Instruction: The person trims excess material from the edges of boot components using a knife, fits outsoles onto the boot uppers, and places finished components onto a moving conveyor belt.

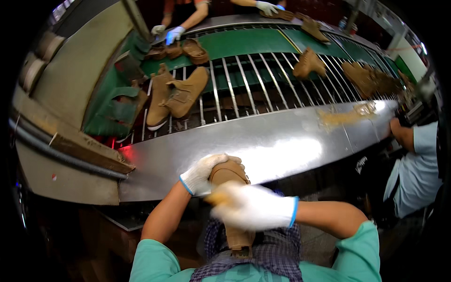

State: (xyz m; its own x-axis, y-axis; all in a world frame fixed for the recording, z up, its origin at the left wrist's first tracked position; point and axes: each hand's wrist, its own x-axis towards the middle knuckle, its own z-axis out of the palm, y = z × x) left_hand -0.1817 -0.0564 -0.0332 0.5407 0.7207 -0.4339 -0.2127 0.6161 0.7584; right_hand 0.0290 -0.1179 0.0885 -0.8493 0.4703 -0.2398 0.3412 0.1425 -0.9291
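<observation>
Boot [231, 207] between both hands, near edge of metal ledge [282, 141]; boot pair [174, 94] on conveyor rods [249, 80] behind, left.

No packages, labels, signs or screens can be made out anywhere in this view, at the bench or beyond it

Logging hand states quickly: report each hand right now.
Left hand: closed around the top of the tan boot.
Right hand: blurred on the boot's side; grip cannot be told.
</observation>
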